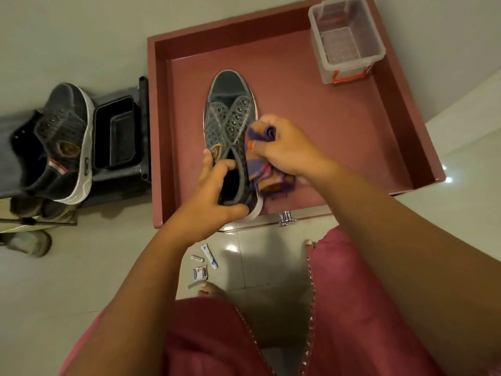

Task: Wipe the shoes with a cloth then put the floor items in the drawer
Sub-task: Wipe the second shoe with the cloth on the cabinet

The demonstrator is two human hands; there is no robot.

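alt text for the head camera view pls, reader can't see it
Seen from above, a person's left hand holds a grey shoe by its heel over an open red drawer while the right hand wipes its side with a purple cloth. Small tubes and packets lie on the floor.

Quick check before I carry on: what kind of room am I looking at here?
Probably a home entryway or bedroom storage corner. A pulled-out maroon drawer sits over glossy floor tiles, a second sneaker rests on a rack at left, and small tubes and packets lie on the floor by bare feet.
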